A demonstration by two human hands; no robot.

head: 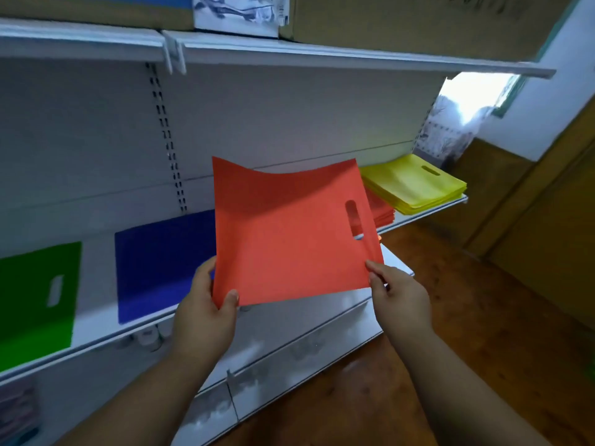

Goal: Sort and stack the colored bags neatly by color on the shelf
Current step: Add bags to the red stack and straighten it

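Two hands: the left hand [206,312] and the right hand [399,296] each pinched a lower corner of one red bag [289,239], held up flat in front of the shelf [96,336].
Left fingers: the thumb lay on the front of the bag, and the other fingers were hidden behind it.
Right fingers: they were curled on the bag's lower right corner, with the tips hard to tell apart.
Red bag: one handle slot showed near its right edge, and its top edge sagged in the middle.
Red stack [381,209]: it was mostly hidden behind the held bag, with only its right end showing, so the number of bags could not be counted.
Yellow stack [415,185]: one pile lay at the far right end of the shelf, just beside the red stack; it had many layers, too thin to count.
Blue bag [161,265]: one flat patch was visible, with its right edge covered by the held bag.
Green bag [35,304]: one, cut off at the left edge, was blurred.
Upper shelf [322,54]: cardboard boxes [418,20] were cut off at the top.
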